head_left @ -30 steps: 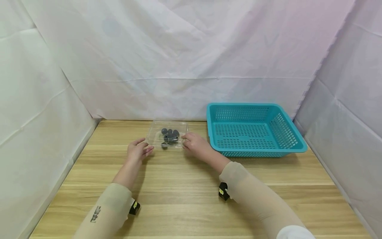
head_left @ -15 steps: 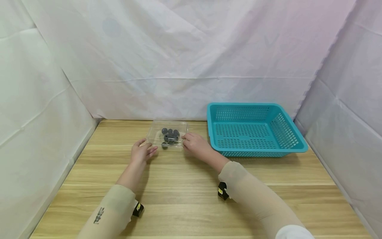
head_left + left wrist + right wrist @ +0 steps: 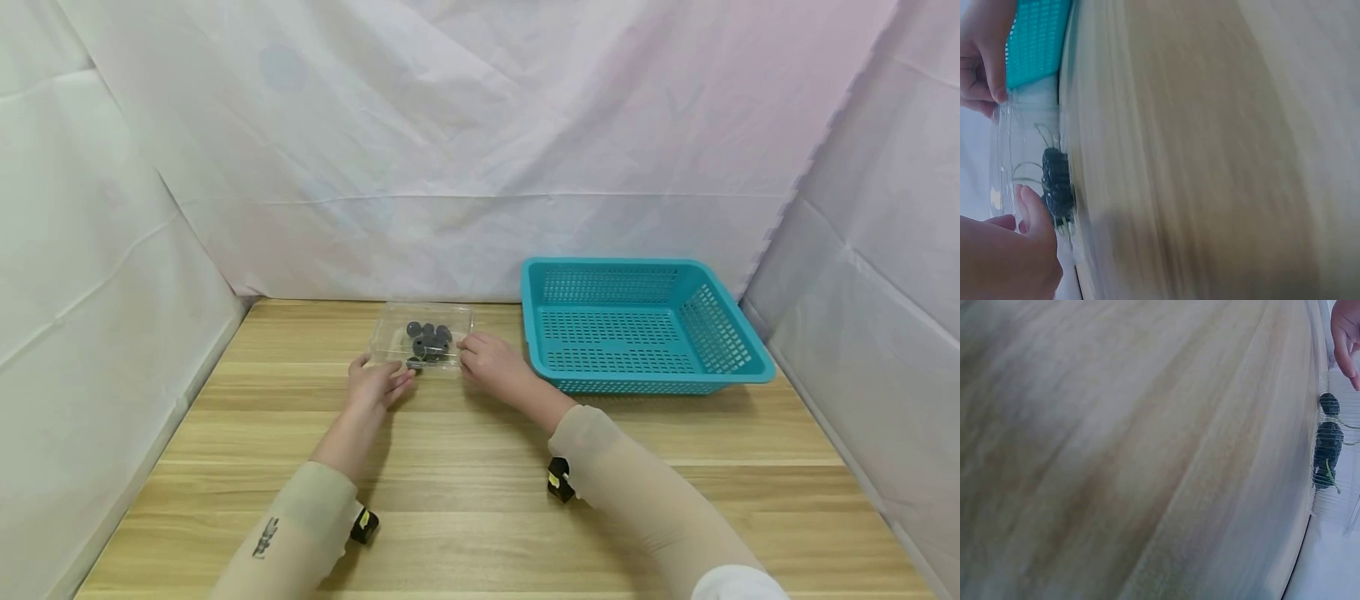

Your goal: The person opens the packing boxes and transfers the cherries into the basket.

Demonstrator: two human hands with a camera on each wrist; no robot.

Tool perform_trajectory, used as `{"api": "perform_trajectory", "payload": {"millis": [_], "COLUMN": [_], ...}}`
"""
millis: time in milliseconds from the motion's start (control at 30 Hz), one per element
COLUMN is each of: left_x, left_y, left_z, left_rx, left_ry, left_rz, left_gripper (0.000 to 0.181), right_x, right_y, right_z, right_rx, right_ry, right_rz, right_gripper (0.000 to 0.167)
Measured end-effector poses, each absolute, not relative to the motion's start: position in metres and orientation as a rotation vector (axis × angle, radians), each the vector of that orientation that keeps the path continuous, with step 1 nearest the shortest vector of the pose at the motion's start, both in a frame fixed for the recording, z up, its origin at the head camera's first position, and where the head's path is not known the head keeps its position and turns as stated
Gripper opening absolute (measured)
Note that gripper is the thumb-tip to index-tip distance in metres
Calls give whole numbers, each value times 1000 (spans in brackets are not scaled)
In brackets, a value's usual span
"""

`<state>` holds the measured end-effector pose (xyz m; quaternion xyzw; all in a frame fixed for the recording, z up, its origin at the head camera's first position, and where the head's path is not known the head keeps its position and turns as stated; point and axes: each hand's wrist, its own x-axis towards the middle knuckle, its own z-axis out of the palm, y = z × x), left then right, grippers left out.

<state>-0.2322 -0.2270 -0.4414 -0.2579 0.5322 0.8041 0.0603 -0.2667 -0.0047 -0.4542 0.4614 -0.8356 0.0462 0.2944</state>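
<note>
Several dark round pieces (image 3: 428, 342) lie in the clear box (image 3: 389, 327) between the right grip (image 3: 489, 358), pinching its edge, and the left grip (image 3: 373, 385), loosely extended, unclasped, and may spill if one-sided lifting tips it.

Surface (image 3: 465, 500): light wood-grain, bands running roughly left to right across the head view; fills the lower half of the frame, far edge just above mid-height. Directly on it, two items. (1) Clear plastic box (image 3: 393, 329), just left of frame centre, near the far edge. (2) Teal perforated basket (image 3: 645, 382), right of centre, also along the far edge. Items apart, strip of wood grain between.
</note>
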Motion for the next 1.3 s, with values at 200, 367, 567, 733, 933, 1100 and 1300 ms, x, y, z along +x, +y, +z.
{"api": "perform_trajectory", "payload": {"millis": [200,367,567,733,933,1100,1300], "left_x": [-234,-230,-226,-224,-221,-222,-221], "left_y": [-218,-215,-209,-202,-193,-186,-176], "left_z": [-447,-452,-454,-453,-452,-454,-456], "left_rx": [-867,-807,-776,-759,-715,-720,-733], "left_ry": [1552,1557,1553,1510,1494,1449,1401], "left_rz": [2444,2424,2421,2474,2501,2512,2529], "left_gripper": [86,70,46,42,44,38,26], "right_x": [-267,-267,-266,-266,-265,-265,-263], "right_y": [-4,-2,-2,-4,-6,-7,-9], "right_z": [-455,-456,-455,-455,-456,-457,-456], "right_rx": [1213,1204,1198,1185,1161,1152,1156], "right_ry": [-2206,-2220,-2205,-2204,-2229,-2216,-2238], "right_rz": [139,157,156,137,117,103,100], "right_gripper": [3,5,5,5,5,5,3]}}
